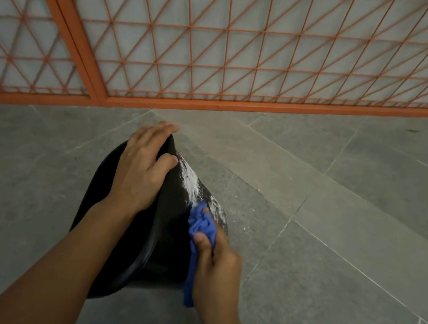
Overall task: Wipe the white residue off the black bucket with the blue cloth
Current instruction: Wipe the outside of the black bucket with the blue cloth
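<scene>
Right hand point(217, 264), fingers closed around the bunched blue cloth point(202, 228), should press firmly toward 12 o'clock along the white residue point(191, 183) while the left hand point(143, 166) grips the tilted black bucket point(167, 242) on the floor point(327, 285).

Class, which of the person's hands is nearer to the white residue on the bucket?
Left. The left hand grips the bucket's rim, its thumb touching the white residue; the right hand holds the blue cloth below it.

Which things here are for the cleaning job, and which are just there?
For the job:
black bucket
white residue
blue cloth
left hand, gripping the bucket
right hand, holding the cloth

Just there:
orange grille
grey floor tiles
</scene>
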### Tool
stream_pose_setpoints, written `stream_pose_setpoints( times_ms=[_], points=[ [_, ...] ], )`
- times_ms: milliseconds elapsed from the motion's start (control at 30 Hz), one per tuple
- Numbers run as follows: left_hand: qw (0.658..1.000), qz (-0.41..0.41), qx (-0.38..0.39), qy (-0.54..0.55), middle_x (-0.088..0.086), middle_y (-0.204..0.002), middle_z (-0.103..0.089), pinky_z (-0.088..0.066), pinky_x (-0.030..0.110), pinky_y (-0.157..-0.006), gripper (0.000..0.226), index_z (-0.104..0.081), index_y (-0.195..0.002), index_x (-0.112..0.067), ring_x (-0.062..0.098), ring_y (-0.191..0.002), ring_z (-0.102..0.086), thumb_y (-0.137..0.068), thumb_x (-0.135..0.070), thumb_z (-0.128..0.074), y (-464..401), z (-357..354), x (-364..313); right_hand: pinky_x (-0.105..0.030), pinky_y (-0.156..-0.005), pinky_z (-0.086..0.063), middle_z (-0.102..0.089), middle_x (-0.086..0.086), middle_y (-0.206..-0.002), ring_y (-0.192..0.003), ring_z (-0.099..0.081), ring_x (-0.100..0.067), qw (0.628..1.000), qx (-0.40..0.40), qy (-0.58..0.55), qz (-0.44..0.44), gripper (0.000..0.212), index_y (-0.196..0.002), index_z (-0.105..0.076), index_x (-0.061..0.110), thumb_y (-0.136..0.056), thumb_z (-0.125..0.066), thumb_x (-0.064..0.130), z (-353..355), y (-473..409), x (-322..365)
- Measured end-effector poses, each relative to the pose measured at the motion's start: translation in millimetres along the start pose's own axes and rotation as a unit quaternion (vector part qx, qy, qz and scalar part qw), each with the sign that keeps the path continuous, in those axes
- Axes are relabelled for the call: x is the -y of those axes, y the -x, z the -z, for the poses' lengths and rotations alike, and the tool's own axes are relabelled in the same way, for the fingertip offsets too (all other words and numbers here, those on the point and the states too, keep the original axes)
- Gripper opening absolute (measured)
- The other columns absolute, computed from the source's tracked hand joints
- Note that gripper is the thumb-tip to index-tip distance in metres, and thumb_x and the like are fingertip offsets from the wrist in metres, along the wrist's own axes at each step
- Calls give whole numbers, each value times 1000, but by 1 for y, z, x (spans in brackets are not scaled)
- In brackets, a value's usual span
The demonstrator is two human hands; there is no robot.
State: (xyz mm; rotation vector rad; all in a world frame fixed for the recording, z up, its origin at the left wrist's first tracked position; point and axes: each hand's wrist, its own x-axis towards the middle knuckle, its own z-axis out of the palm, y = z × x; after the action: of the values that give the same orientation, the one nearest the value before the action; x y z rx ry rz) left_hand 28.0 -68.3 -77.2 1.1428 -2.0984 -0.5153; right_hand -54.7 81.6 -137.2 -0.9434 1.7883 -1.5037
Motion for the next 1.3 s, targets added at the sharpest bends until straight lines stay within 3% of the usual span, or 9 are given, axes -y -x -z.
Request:
stream_pose_setpoints(
  times_ms=[133, 267, 400, 733, 833, 967, 1067, 1233, 1300],
  points=[
    [1000, -20, 13, 10, 5, -140, -48, -22, 27, -110, 71, -53, -130, -11, 24, -131, -39, -68, -41, -34, 0, 1, -1, -18, -100, -42, -60, 14, -124, -115, -53, 6, 997, 48, -39, 37, 46, -125, -52, 30, -80, -53, 39, -4, 20, 26],
    [1000, -22, 5, -6, 7, -138, -51, -22, 21, -105, 69, -54, -128, -10, 25, -128, -42, -69, -40, -35, -3, 1, 1, -8, -78, -43, -61, 30, -96, -90, -55, 21, 999, 15, 1, 48, 33, -119, -61, 23, -87, -53, 29, -3, -7, 14],
    [999, -35, 15, -7, 8, -137, -51, -20, 20, -106, 68, -55, -127, -9, 26, -128, -41, -69, -39, -36, -1, -3, -3, -8, -89, -44, -65, 12, -115, -103, -55, 15, 999, 15, -14, 27, 45, -126, -53, 22, -82, -51, 26, -2, 8, 21],
    [1000, -24, 6, 11, -2, -136, -49, -20, 18, -105, 70, -55, -129, -15, 20, -130, -38, -67, -42, -35, 0, 0, 0, -12, -96, -42, -60, 10, -124, -111, -52, 9, 998, 55, -13, 17, 43, -132, -48, 20, -90, -54, 17, 2, 12, 18],
    [1000, -12, -1, 10, 1, -136, -51, -22, 21, -104, 69, -55, -128, -14, 22, -128, -40, -68, -42, -36, -2, 2, 7, -6, -92, -41, -61, 18, -117, -107, -53, 13, 999, 42, 1, 31, 42, -129, -51, 22, -86, -50, 25, -1, -2, 10],
    [1000, -6, 1, 12, 3, -139, -49, -22, 23, -106, 71, -53, -130, -14, 21, -131, -39, -68, -42, -35, 0, 2, 5, -13, -89, -45, -66, 3, -116, -105, -61, -3, 999, 7, 26, -21, 35, -126, -55, 18, -91, -54, 18, 0, 0, 1],
    [1000, -10, 8, 20, 4, -141, -48, -25, 31, -110, 71, -52, -131, -14, 23, -132, -39, -68, -42, -36, -1, 3, 6, -12, -93, -44, -63, 9, -119, -109, -55, 7, 999, 34, 3, 17, 44, -128, -53, 18, -84, -51, 27, -1, 14, 15],
    [1000, 6, 0, 4, 3, -142, -47, -25, 34, -109, 72, -51, -132, -14, 25, -132, -38, -69, -44, -34, -1, 1, 4, -11, -71, -44, -68, 12, -95, -80, -56, 19, 998, 1, 54, 16, 27, -117, -62, 20, -91, -54, 18, 5, -6, 1],
    [1000, 1, 7, 7, 2, -143, -46, -24, 32, -110, 73, -51, -132, -16, 24, -134, -36, -68, -45, -34, 1, 0, 2, -10, -82, -46, -68, 7, -109, -96, -57, 12, 999, 13, 42, 11, 33, -122, -59, 19, -90, -55, 16, 5, 7, 8]
  ],
)
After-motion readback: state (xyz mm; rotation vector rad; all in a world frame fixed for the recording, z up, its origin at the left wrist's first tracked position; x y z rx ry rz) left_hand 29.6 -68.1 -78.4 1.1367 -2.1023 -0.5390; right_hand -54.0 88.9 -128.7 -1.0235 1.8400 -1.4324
